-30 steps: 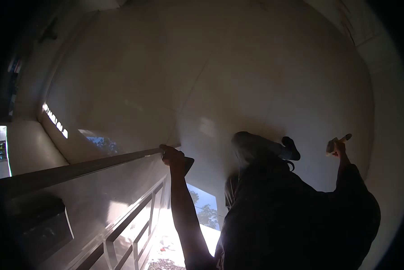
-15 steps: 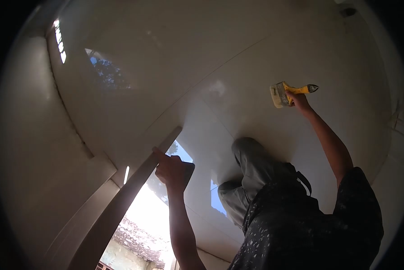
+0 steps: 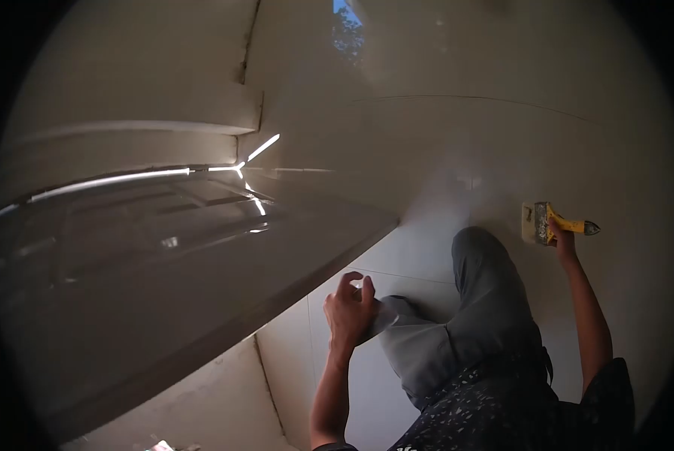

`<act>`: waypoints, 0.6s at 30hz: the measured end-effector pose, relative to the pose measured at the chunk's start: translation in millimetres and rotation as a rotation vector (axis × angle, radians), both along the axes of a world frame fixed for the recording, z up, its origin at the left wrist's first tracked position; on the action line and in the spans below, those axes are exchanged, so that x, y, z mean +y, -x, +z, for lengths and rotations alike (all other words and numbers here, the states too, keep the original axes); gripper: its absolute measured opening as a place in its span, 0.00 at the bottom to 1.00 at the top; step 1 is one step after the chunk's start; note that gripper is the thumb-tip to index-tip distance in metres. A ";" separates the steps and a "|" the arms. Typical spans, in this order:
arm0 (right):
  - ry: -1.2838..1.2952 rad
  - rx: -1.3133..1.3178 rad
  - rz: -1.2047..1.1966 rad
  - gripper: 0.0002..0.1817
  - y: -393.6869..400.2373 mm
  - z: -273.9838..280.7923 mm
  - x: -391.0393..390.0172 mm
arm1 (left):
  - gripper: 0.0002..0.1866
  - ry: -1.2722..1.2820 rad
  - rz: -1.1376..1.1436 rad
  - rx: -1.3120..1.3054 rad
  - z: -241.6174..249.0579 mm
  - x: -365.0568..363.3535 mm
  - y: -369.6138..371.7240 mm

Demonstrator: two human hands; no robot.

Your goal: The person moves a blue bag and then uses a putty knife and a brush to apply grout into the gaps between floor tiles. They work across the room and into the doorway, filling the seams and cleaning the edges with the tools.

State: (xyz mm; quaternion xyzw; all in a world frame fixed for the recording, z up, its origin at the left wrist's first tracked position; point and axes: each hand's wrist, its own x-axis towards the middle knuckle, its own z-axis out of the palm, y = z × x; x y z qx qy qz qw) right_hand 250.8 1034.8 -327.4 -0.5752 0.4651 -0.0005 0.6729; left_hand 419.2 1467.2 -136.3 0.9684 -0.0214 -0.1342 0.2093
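My right hand grips a wide paintbrush by its yellow handle, out to the right above the floor. Its pale bristles point left, and the metal band looks stained. Close to the lower edge of the door, my left hand is raised with its fingers curled. A flat greyish thing shows at the palm side of that hand; its kind is not clear. The hand appears apart from the door. Smooth, shiny panelled relief marks the door's face.
The pale tiled floor reflects light. My bent legs are between my hands. Behind the door stands a pale wall, with bright light through the gap along the door's far edge.
The door has swung toward shut, its face now in view and the bright outdoors mostly hidden. My left hand has left the door's edge. The view has turned left; the paintbrush stays in my right hand.
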 end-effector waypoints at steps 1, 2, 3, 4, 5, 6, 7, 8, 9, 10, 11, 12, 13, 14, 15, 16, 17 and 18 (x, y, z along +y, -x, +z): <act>0.016 -0.047 0.061 0.29 2.4 -10.0 -3.5 | 0.34 0.196 0.357 0.094 7.4 20.6 38.5; -0.013 -0.104 0.091 0.28 1.8 -14.0 -7.7 | 0.36 0.250 0.434 0.009 7.3 33.1 55.8; -0.044 -0.161 0.121 0.27 1.7 -17.0 -12.1 | 0.39 0.302 0.511 -0.079 11.2 36.2 72.3; -0.032 -0.187 0.140 0.27 -0.3 -13.8 -11.1 | 0.43 0.291 0.561 -0.094 20.1 36.5 82.2; -0.027 -0.217 0.141 0.26 -4.6 -10.3 -8.2 | 0.44 0.295 0.576 -0.115 23.2 40.9 89.9; -0.027 -0.249 0.139 0.24 -9.1 -3.4 -5.7 | 0.43 0.276 0.608 -0.148 24.8 40.7 97.8; -0.019 -0.278 0.154 0.24 -12.1 1.3 -3.5 | 0.42 0.256 0.638 -0.181 23.7 38.4 104.3; -0.101 -0.364 0.119 0.23 -14.0 11.7 5.4 | 0.42 0.278 0.651 -0.206 15.5 41.2 110.1; -0.199 -0.447 0.089 0.21 -10.4 10.4 9.6 | 0.41 0.207 0.637 -0.304 2.2 40.7 120.1; -0.198 -0.463 0.113 0.21 -7.3 11.0 12.0 | 0.40 0.135 0.625 -0.391 -8.1 41.5 131.7; -0.191 -0.469 0.142 0.21 -11.6 20.6 16.9 | 0.40 0.121 0.638 -0.386 5.0 41.0 132.2; -0.166 -0.486 0.182 0.20 -12.6 30.8 21.9 | 0.38 0.154 0.728 -0.414 11.2 42.2 141.8; -0.158 -0.488 0.204 0.20 -12.7 40.3 24.9 | 0.36 0.190 0.817 -0.443 15.3 41.6 152.2; -0.140 -0.496 0.286 0.20 -12.5 37.5 24.0 | 0.32 0.223 0.854 -0.481 20.0 29.2 168.3; -0.118 -0.501 0.374 0.19 -10.2 27.7 16.9 | 0.32 0.226 0.881 -0.495 11.2 20.6 188.1; -0.012 -0.497 0.474 0.19 -5.9 22.5 18.2 | 0.30 0.230 0.897 -0.527 10.1 21.7 205.1; 0.096 -0.492 0.579 0.19 -2.2 16.1 17.4 | 0.29 0.235 0.918 -0.559 7.8 21.2 223.2; 0.201 -0.470 0.729 0.20 4.2 22.2 17.8 | 0.27 0.214 0.954 -0.553 15.4 15.9 241.8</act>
